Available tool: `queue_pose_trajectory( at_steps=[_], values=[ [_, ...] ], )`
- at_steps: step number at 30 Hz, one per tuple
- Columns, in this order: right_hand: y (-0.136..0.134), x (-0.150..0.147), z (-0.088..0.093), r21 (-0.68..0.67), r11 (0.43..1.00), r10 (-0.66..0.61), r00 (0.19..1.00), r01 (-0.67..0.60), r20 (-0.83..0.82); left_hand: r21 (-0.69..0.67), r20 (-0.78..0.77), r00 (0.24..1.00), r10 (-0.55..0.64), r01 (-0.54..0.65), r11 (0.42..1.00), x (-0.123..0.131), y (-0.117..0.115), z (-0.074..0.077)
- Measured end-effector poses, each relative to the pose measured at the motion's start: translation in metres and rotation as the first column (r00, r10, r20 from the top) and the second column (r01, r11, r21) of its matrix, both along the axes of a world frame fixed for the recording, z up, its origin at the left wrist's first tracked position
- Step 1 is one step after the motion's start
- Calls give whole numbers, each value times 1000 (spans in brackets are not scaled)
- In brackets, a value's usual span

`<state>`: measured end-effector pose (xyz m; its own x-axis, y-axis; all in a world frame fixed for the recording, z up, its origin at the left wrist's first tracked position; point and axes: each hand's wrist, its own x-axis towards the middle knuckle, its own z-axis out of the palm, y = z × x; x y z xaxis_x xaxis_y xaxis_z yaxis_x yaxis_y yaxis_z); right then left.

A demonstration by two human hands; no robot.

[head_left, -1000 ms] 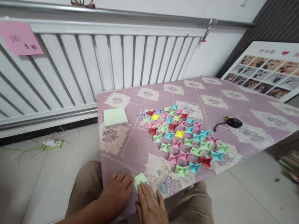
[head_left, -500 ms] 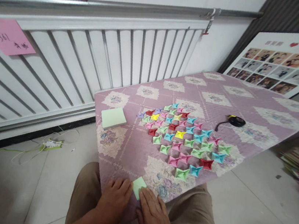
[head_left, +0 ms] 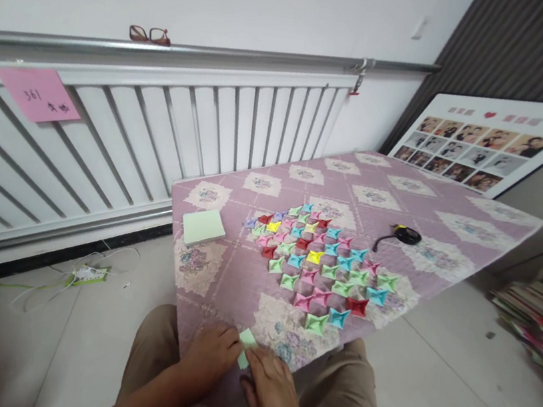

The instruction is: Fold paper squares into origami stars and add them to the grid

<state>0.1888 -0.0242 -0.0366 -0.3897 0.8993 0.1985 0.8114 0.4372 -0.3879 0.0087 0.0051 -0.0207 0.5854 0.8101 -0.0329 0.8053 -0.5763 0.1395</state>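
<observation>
A small light green paper (head_left: 245, 347) lies at the near corner of the table, between my two hands. My left hand (head_left: 211, 351) rests against its left side with the fingers curled together. My right hand (head_left: 273, 389) presses its right side, the fingers close together and the thumb below. Beyond them, several small folded paper shapes (head_left: 314, 257) in green, pink, blue, red and yellow stand in rows. A pad of pale green square sheets (head_left: 203, 227) sits at the table's left.
The table (head_left: 241, 273) has a purple flowered cloth. A black tape measure (head_left: 407, 235) lies on its right part. A white radiator (head_left: 232, 124) runs along the wall behind, with glasses (head_left: 149, 35) above it. A photo board (head_left: 472, 144) leans at the far right.
The green paper between my hands now shows as a narrower shape. The camera view has tilted up and shifted to the right, so the table and wall appear lower and displaced.
</observation>
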Motion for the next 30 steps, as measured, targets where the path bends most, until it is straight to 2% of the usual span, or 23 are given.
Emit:
queue_pose_trajectory(
  at_steps=[5,11,19,25,30],
  values=[
    [5,-1,7,-133,990,-56,998,51,-38,95,22,994,-106,104,990,-8,6,-12],
    [11,1,15,-156,985,-79,995,69,-62,136,1,989,-149,147,980,-12,9,-10],
    [12,-2,14,-81,993,-94,992,87,-82,73,62,991,-122,118,990,-13,13,-8],
    [13,-6,10,42,996,-75,997,77,-36,53,83,991,-108,104,993,-12,15,-13],
    [15,-7,9,31,998,-59,997,60,-47,10,86,993,-80,80,997,-14,14,-11]
  ],
)
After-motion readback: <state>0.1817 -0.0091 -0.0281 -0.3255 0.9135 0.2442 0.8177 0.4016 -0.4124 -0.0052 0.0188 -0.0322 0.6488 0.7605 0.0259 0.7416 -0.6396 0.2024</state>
